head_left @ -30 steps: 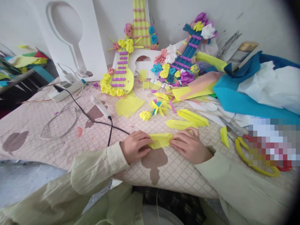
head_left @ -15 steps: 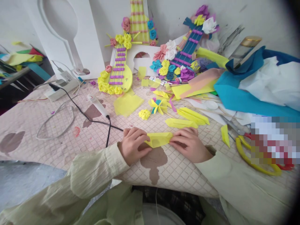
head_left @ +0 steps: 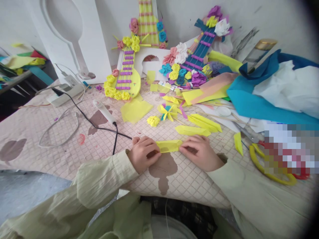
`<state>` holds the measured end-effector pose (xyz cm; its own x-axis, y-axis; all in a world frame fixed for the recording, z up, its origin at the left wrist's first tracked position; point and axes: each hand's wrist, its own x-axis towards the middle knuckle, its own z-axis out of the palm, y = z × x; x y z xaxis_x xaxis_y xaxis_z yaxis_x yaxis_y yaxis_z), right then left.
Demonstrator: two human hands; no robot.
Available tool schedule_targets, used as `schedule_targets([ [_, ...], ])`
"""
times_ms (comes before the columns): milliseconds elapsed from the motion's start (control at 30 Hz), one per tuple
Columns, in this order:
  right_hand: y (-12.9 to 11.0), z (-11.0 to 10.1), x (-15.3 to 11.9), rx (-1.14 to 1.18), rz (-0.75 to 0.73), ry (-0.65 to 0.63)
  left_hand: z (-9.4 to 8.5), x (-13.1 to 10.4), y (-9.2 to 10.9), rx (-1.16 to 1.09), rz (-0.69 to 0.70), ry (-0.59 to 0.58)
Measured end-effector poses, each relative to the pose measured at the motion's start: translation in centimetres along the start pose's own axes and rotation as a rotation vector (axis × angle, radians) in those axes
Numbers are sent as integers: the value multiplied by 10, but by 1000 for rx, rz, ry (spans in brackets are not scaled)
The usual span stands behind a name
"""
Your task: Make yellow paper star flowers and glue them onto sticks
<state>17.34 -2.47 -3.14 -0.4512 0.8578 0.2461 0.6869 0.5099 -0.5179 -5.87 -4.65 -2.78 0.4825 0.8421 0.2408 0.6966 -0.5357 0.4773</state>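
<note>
Pinching a yellow paper strip (head_left: 169,146) at both ends, having the left hand (head_left: 144,153) clamped on one end and the right hand (head_left: 201,152) clamped on the other. Keeping the hands apart, basically just the strip's length between them, low over the patterned tablecloth (head_left: 194,182). Not really managing to tell about contact with the cloth.

Seeing folded yellow papers (head_left: 205,123) just beyond the right hand, plus a yellow paper flower (head_left: 153,121) beyond the gap between the hands. Spotting a flat yellow sheet (head_left: 136,111) farther out, beyond the left hand, and a white corded tool (head_left: 104,112) out past that same hand, off to its left.

Container-wise, looking at a clear jar (head_left: 260,51) with a gold lid, well beyond the right hand and off to its right, behind the big blue paper (head_left: 259,101). Not making out anything inside it, tbh. Also seeing a shelf (head_left: 12,86) well to the left of the left hand, holding a heap of coloured scraps (head_left: 25,63).

Noticing a yellow toy guitar (head_left: 129,81) beyond the left hand, a blue one (head_left: 201,49) beyond the right hand, and yellow-handled scissors (head_left: 276,179) to the right of the right hand.
</note>
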Motion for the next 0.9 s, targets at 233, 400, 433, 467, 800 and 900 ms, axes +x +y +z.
schedule_targets([
  [233,-3,3,2,-18,37,31,1,4,4,4,-68,-13],
  [400,-4,3,0,-21,45,21,2,4,7,74,-139,23],
  [433,-5,3,0,-18,44,15,2,4,7,69,-146,15],
  [467,-5,2,0,-14,46,10,1,5,7,58,-151,8],
  [800,-9,2,5,-25,110,-36,0,11,6,26,-247,-85],
  [900,-10,2,6,-27,120,-32,2,13,6,44,-259,-80],
])
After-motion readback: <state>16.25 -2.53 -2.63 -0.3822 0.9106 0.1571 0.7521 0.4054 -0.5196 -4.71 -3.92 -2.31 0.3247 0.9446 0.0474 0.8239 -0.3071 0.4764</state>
